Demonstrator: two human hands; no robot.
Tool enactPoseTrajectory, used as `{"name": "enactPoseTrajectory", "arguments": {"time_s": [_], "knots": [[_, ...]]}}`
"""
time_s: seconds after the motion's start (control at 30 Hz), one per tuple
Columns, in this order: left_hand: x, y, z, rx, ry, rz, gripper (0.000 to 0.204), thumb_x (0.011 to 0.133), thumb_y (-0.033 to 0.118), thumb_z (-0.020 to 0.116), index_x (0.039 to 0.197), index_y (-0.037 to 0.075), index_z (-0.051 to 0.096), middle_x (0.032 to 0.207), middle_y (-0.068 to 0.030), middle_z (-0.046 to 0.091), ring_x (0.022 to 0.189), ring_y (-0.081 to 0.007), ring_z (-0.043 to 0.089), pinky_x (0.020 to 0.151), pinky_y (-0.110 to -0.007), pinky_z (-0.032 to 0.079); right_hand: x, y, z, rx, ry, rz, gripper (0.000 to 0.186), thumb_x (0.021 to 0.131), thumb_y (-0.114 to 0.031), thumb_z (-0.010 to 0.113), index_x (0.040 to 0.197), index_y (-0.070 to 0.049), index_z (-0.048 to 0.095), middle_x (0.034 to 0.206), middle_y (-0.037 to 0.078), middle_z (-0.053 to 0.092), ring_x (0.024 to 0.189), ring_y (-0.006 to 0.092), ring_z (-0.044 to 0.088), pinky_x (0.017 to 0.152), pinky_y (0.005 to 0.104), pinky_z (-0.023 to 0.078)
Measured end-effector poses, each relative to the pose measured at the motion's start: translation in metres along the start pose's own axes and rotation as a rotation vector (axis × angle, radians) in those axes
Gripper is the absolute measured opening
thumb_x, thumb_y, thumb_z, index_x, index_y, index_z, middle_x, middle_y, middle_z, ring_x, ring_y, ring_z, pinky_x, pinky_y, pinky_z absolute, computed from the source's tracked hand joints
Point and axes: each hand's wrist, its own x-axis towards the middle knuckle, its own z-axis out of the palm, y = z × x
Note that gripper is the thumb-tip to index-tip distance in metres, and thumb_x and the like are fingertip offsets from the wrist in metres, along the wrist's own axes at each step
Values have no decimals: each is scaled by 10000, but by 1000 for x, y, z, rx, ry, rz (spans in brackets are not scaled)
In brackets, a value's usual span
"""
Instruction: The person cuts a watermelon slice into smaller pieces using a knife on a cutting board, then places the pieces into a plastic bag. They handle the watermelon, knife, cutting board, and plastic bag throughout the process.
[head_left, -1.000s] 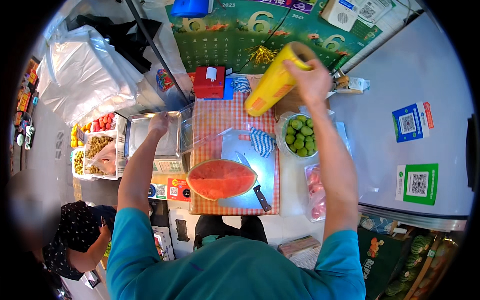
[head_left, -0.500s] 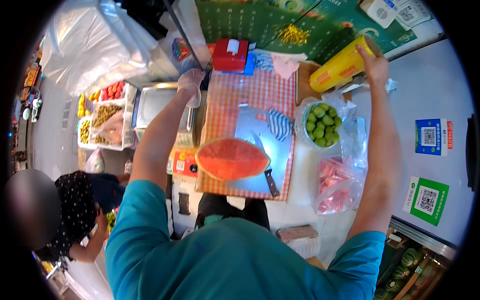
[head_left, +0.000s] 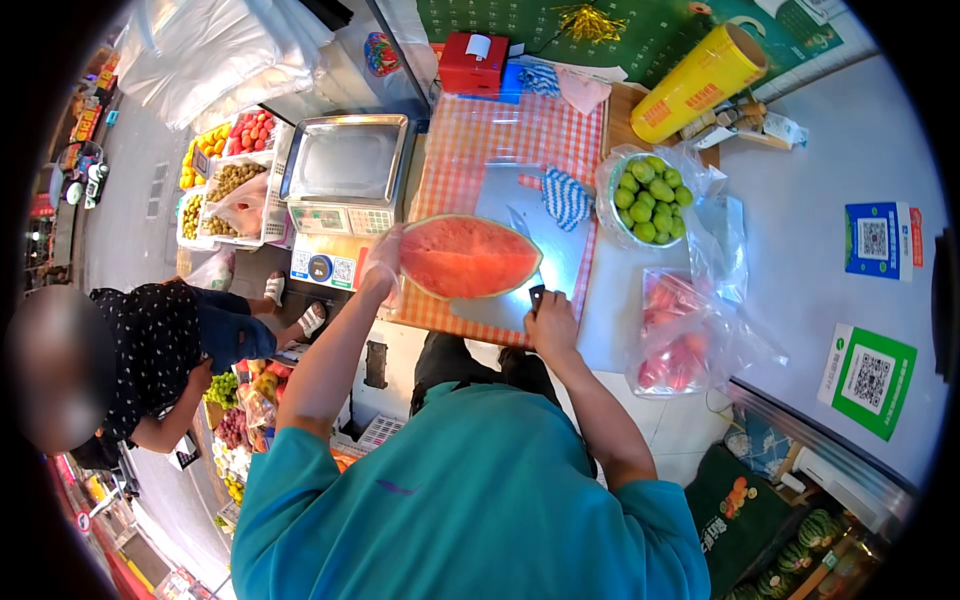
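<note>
A large cut piece of watermelon [head_left: 470, 257] lies with its red flesh up on a cutting board [head_left: 492, 200] over a checked cloth. My left hand [head_left: 384, 262], in a clear plastic glove, grips the melon's left end, with some of its fingers hard to make out. My bare right hand [head_left: 553, 322] is closed round the dark handle of a knife [head_left: 537, 295] at the board's near right. Most of the blade is hidden by the melon; part of it shows beyond the far side. A striped blue-and-white cloth [head_left: 565, 198] lies behind the melon.
A scale [head_left: 345, 165] stands left of the board, a red printer [head_left: 472, 65] behind it. To the right are a bowl of green fruit [head_left: 650, 200], a bag of pink fruit [head_left: 672, 340] and a yellow roll of film [head_left: 698, 85]. A person [head_left: 150, 360] stands at far left.
My right hand has left the yellow roll, which now stands leaning at the back, and taken the knife handle. My left hand has come from beside the scale to the melon's left end.
</note>
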Motion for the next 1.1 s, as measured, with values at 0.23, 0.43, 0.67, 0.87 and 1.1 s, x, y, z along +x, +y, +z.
{"name": "enactPoseTrajectory", "arguments": {"time_s": [0.23, 0.43, 0.67, 0.87, 1.1], "knots": [[-23, -52, 9, -461, 372, -62, 450, 1039, 434, 508, 1246, 62, 653, 1145, -80, 686, 971, -177, 646, 841, -328, 511, 11, 16, -14, 472, 43, 179, 299, 818, -196, 652, 994, 40, 596, 864, 217, 638, 789, 377, 679, 698, 452, 560], [-28, -63, 9, -518, 371, -63, 446, 1044, 434, 504, 1227, 52, 643, 1143, -87, 685, 985, -194, 658, 823, -368, 536, -12, 32, -75, 1372, -294, 400, 208, 928, -174, 525, 946, 17, 605, 642, 57, 566, 459, 145, 503, 430, 314, 427], [2, -68, 10, -386, 344, 25, 496, 1039, 439, 502, 1242, 15, 659, 1183, -130, 685, 1045, -221, 655, 923, -353, 507, -35, 27, -86, 1378, -189, 443, 258, 969, -227, 536, 935, 18, 610, 600, 49, 553, 449, 129, 499, 413, 298, 409], [13, -74, -8, 59, 351, 34, 597, 1038, 486, 441, 1263, -34, 627, 1226, -172, 666, 1084, -263, 623, 991, -370, 444, -44, 33, -40, 416, 129, 211, 371, 980, -319, 532, 925, 36, 624, 756, 244, 659, 711, 396, 667, 687, 470, 535], [0, -48, -9, -99, 370, -59, 639, 1029, 533, 454, 1283, -22, 645, 1288, -163, 658, 1165, -240, 603, 1020, -367, 427, -19, -24, -58, 736, -115, 440, 425, 973, -354, 544, 883, 50, 637, 656, 160, 635, 562, 271, 642, 560, 420, 510]]}}
